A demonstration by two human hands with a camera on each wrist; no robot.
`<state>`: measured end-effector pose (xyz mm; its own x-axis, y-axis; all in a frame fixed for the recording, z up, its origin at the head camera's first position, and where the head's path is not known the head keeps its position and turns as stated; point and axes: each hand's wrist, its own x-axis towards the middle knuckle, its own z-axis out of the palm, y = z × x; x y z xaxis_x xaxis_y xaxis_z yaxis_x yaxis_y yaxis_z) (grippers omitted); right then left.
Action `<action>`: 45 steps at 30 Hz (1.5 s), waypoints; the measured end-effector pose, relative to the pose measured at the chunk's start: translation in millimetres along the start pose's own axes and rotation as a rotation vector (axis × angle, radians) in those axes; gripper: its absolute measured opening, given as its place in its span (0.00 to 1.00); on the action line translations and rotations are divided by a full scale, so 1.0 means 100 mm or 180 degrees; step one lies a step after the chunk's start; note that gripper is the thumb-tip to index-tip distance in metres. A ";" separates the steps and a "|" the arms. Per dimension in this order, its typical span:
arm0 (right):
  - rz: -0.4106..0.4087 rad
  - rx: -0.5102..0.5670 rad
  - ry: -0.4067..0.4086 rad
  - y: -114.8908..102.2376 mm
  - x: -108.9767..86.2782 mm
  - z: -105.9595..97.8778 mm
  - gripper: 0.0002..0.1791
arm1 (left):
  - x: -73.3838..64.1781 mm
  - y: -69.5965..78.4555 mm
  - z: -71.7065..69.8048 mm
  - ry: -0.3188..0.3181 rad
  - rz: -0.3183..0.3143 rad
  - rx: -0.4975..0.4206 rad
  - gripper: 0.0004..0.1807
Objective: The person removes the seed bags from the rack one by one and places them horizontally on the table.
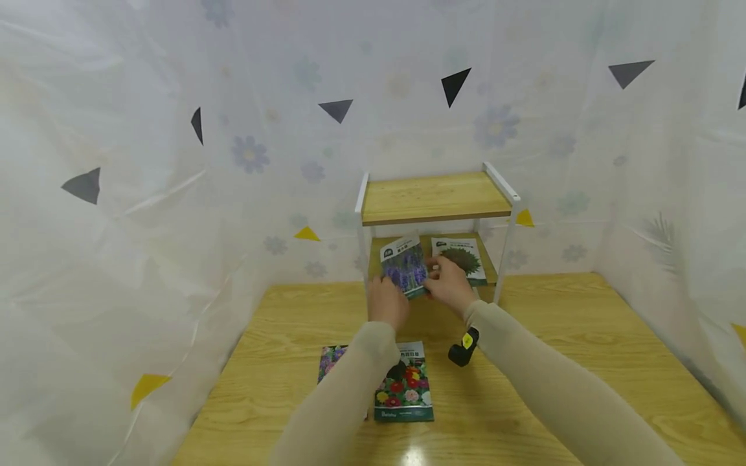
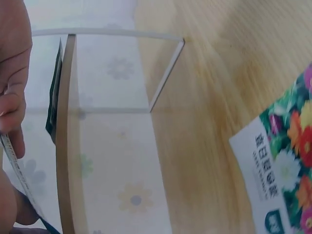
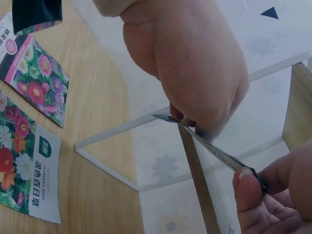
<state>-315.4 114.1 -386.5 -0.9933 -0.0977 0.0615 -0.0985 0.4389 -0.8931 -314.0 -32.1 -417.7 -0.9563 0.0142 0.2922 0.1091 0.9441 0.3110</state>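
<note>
In the head view a seed packet [image 1: 402,264] with purple flower spikes and a white top is held tilted in front of the shelf's lower board. My left hand [image 1: 389,303] grips its lower left edge. With thumb and fingers, my right hand [image 1: 450,285] pinches its lower right side. Both wrist views show this packet nearly edge-on, its printed face hidden there. A second seed packet [image 1: 466,257], with a spiky green plant, lies on the lower board to the right, partly behind my right hand.
A white-framed two-tier wooden shelf [image 1: 434,197] stands on the wooden table [image 1: 548,336] near the patterned wall sheet. Closer to me lie a packet of mixed red and white flowers [image 1: 404,388] and a pink-purple flower packet [image 3: 41,78], mostly covered by my left sleeve in the head view.
</note>
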 end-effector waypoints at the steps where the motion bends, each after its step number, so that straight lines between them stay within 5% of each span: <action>1: -0.0039 0.0037 -0.0014 0.02 -0.01 0.00 0.26 | -0.01 0.00 0.02 0.0061 -0.0058 -0.0114 0.16; 5: -0.0200 0.0107 -0.0032 0.08 -0.08 -0.01 0.24 | -0.08 -0.02 0.07 0.0284 -0.0214 -0.0649 0.18; 12: -0.0431 -0.0048 0.0048 0.15 -0.23 0.02 0.23 | -0.20 -0.09 0.15 0.0379 -0.0377 -0.1582 0.17; 25: -0.0848 0.0119 -0.0048 0.41 -0.52 0.04 0.24 | -0.44 -0.26 0.30 0.0492 -0.0470 -0.2464 0.13; 35: -0.1054 0.0036 -0.0033 0.66 -0.69 0.01 0.24 | -0.64 -0.33 0.24 0.0495 -0.0545 -0.2786 0.13; 45: -0.1030 -0.0162 0.0065 0.76 -0.85 -0.08 0.21 | -0.82 -0.29 0.12 0.0617 -0.0256 -0.2860 0.09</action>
<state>-238.9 162.9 -455.7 -0.9110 -0.2217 0.3478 -0.4116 0.4320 -0.8025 -242.0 -56.2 -461.6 -0.9167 -0.1724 0.3604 0.2915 0.3284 0.8984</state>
